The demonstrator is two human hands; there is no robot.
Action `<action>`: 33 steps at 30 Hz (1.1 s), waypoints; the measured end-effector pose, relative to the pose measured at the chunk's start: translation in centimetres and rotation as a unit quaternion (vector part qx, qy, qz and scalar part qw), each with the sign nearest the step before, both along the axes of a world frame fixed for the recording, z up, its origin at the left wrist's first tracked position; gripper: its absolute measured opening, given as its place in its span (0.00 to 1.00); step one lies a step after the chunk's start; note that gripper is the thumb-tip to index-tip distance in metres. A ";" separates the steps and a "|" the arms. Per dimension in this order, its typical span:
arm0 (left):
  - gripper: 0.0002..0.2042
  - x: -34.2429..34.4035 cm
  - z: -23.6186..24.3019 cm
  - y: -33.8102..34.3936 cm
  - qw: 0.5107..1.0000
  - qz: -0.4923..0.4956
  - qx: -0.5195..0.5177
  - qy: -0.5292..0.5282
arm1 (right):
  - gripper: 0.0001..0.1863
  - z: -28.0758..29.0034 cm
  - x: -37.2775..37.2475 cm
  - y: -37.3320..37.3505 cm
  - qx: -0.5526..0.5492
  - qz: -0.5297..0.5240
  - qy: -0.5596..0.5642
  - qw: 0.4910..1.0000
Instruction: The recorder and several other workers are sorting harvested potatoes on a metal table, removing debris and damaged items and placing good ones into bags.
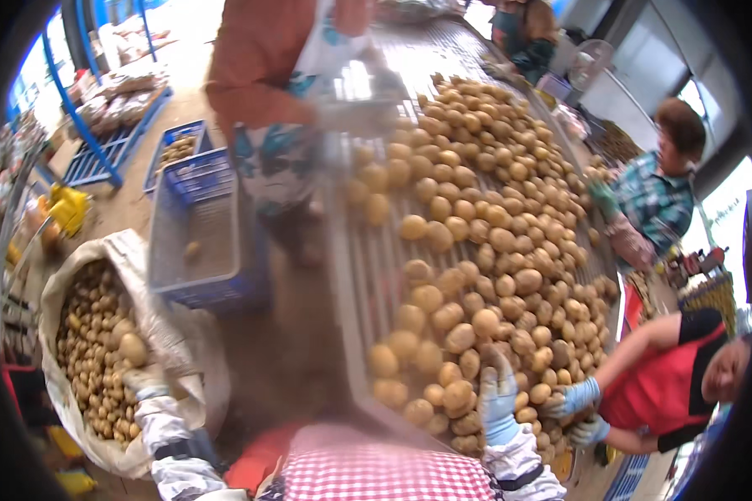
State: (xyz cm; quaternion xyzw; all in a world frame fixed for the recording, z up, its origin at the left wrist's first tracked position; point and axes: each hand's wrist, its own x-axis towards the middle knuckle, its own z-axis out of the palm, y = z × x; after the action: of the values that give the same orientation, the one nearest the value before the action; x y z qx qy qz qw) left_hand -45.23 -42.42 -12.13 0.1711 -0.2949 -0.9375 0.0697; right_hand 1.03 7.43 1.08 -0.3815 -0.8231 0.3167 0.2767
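My left hand [148, 382], in a pale glove, is over the mouth of a white woven sack [196, 346] full of small potatoes [92, 359]. A larger potato [132, 349] shows right at its fingertips. The fingers are blurred, and whether they grip this potato I cannot tell. My right hand [499, 397], in a light blue glove with greyish fingers, lies on the near part of a large heap of potatoes [501, 242]. Its fingers are stretched out, and nothing shows in its grasp. The heap covers much of a slatted metal sorting table [355, 284].
Blue plastic crates [196, 292] stand on the floor beyond the sack. A person in a brown top [263, 75] stands at the table's left side. On the right are a person in a plaid shirt [656, 200] and one in a red apron [652, 388] whose gloved hands touch potatoes.
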 end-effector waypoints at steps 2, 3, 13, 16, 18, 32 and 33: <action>0.36 -1.4 5.6 4.2 0.978 0.097 0.075 -0.169 | 0.21 -1.2 1.4 -1.4 -0.054 -0.048 0.080 0.994; 0.36 -2.7 3.6 1.0 0.986 0.074 -0.090 -0.120 | 0.21 -1.0 1.5 -2.1 -0.033 -0.033 0.065 0.997; 0.44 31.2 12.7 35.4 0.483 -0.493 -0.544 0.477 | 0.10 -0.9 15.1 -2.9 0.054 -0.065 0.049 0.995; 0.49 37.3 9.5 37.3 0.265 -0.404 -0.622 0.617 | 0.22 -1.4 21.6 -4.1 0.054 -0.104 0.063 0.991; 0.48 39.5 8.7 38.6 0.273 -0.396 -0.646 0.593 | 0.14 -1.7 25.5 -5.3 0.017 -0.175 0.073 0.982; 0.47 41.3 7.8 48.7 0.202 -0.337 -0.697 0.600 | 0.32 -4.6 33.2 -7.3 0.124 -0.226 -0.125 0.958; 0.47 42.1 7.8 47.6 0.167 -0.347 -0.696 0.606 | 0.35 -5.0 33.5 -7.2 0.126 -0.221 -0.145 0.956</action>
State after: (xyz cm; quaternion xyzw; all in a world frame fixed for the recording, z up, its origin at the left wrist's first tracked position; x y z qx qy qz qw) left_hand -3.13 5.17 -4.36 -0.6904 -0.7189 -0.0796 -0.0161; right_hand 34.51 0.19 -3.94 -0.5578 -0.7827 0.0825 0.2635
